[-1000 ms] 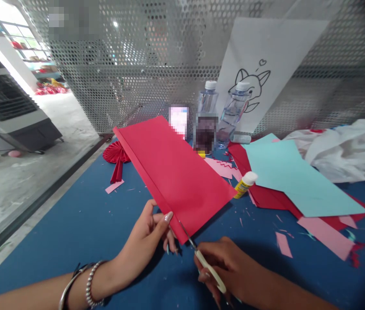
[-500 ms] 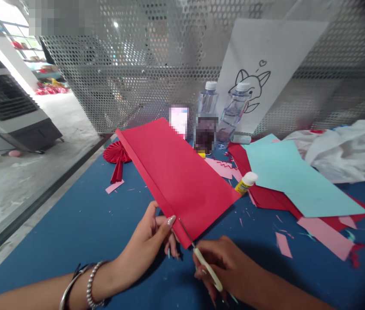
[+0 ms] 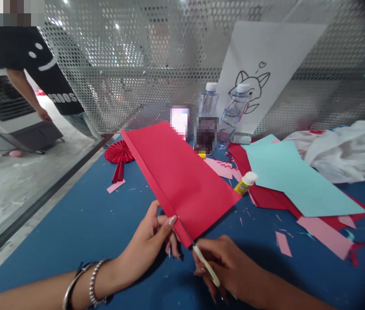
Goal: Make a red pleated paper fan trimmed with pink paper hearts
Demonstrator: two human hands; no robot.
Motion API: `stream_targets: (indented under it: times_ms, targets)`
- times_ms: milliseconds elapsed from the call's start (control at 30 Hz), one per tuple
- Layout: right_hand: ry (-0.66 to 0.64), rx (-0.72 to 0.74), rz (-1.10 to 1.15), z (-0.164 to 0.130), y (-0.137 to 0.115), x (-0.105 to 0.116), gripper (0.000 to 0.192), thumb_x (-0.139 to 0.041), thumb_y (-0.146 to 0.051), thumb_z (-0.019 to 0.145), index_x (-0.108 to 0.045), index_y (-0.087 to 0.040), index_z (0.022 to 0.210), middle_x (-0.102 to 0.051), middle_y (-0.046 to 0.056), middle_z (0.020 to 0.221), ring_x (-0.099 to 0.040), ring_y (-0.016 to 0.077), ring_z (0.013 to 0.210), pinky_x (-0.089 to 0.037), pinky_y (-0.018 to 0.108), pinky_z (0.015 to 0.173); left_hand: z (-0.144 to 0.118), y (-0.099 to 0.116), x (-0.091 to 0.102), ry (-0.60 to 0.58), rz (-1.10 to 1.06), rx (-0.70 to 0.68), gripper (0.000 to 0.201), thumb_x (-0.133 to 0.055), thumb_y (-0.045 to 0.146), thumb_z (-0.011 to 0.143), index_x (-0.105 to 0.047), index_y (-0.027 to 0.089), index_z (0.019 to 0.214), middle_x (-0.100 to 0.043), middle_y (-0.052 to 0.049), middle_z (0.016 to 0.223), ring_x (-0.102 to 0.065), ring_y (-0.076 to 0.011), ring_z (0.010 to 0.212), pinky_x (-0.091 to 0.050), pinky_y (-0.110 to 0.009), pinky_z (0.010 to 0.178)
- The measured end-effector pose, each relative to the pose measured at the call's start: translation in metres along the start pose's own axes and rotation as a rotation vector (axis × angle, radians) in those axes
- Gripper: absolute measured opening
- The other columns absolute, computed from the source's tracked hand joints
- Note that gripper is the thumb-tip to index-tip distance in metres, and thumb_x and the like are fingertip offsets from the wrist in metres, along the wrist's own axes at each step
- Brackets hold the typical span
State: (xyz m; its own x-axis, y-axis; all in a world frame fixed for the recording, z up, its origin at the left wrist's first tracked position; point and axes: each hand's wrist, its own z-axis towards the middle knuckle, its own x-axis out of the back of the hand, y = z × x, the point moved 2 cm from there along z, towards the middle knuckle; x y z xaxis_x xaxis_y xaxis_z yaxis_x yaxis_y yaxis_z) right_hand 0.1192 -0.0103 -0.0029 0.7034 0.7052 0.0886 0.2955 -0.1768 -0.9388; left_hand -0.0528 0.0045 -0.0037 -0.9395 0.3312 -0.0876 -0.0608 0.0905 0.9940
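Your left hand point(image 3: 151, 241) pinches the near corner of the red paper point(image 3: 182, 181), lifted over the blue counter point(image 3: 82, 224). Your right hand point(image 3: 230, 269), fingers clamped on the scissors point(image 3: 198, 254), starts the cut along the fold; feed the blades straight.

Two hands work here, a left hand point(image 3: 151, 247) and a right hand point(image 3: 226, 267), with one pair of scissors point(image 3: 198, 254) and one folded red sheet point(image 3: 182, 181). Behind stand two water bottles point(image 3: 207, 101), one glue stick point(image 3: 245, 182) and one light blue sheet point(image 3: 292, 181). One red paper fan point(image 3: 119, 155) lies at the left, one drawing sheet point(image 3: 266, 64) leans on the mesh, and one other person point(image 3: 40, 82) stands beyond the table.
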Motion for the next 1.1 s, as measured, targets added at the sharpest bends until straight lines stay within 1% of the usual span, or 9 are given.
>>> stream_targets:
  times_ms: [200,367,733,900,1000,1100]
  targets:
    - [0.005,-0.031,0.027,0.0011,0.0015,-0.0011,0.026,-0.057,-0.04,0.078,-0.053,-0.015,0.071,-0.053,-0.005,0.049,-0.047,0.0053,0.038,-0.037,0.014,0.037,-0.0014,-0.0013,-0.0008,-0.025,0.007,0.031,0.021,-0.039,0.029,0.093,-0.031,0.019,0.11,-0.06,0.003,0.053,-0.059,-0.0096,0.044,-0.039,-0.015,0.043]
    - [0.01,-0.04,0.048,0.0005,0.0032,-0.0013,0.027,-0.057,-0.04,0.077,-0.052,-0.015,0.07,-0.052,-0.005,0.048,-0.045,0.0047,0.037,-0.036,0.013,0.036,-0.0014,-0.0002,-0.0016,-0.028,-0.003,0.034,0.022,-0.039,0.029,0.093,-0.03,0.019,0.11,-0.061,0.003,0.053,-0.059,-0.0094,0.044,-0.039,-0.015,0.043]
    - [0.008,-0.004,0.064,0.001,0.0027,-0.0003,0.015,-0.052,-0.027,0.081,-0.054,-0.015,0.072,-0.051,-0.006,0.047,-0.044,0.0043,0.037,-0.036,0.013,0.037,-0.0013,0.0002,-0.0022,-0.015,-0.015,0.036,0.023,-0.04,0.029,0.093,-0.031,0.019,0.11,-0.06,0.004,0.053,-0.057,-0.0088,0.043,-0.039,-0.016,0.044]
    - [-0.006,-0.031,0.133,0.001,0.003,0.0003,0.017,-0.055,-0.031,0.079,-0.054,-0.015,0.073,-0.053,-0.006,0.048,-0.046,0.0042,0.037,-0.036,0.012,0.036,-0.0016,0.0005,-0.0008,-0.019,-0.008,0.03,0.023,-0.04,0.029,0.093,-0.031,0.019,0.111,-0.061,0.003,0.053,-0.058,-0.0094,0.044,-0.04,-0.016,0.044]
    - [-0.03,-0.029,0.158,0.0018,0.0036,0.0019,0.022,-0.055,-0.035,0.08,-0.055,-0.014,0.075,-0.054,-0.005,0.048,-0.045,0.0031,0.036,-0.033,0.011,0.035,-0.0009,0.0027,-0.0005,-0.031,-0.032,0.043,0.029,-0.04,0.029,0.093,-0.028,0.018,0.117,-0.062,0.002,0.051,-0.058,-0.0099,0.042,-0.039,-0.016,0.043]
    - [-0.059,-0.043,0.226,0.0034,0.0066,0.0037,0.029,-0.052,-0.041,0.082,-0.056,-0.013,0.079,-0.057,-0.004,0.051,-0.044,0.0022,0.035,-0.032,0.01,0.033,0.0011,0.0047,-0.0006,-0.064,-0.085,0.069,0.035,-0.041,0.031,0.093,-0.026,0.016,0.121,-0.062,0.001,0.05,-0.056,-0.0094,0.039,-0.037,-0.015,0.041]
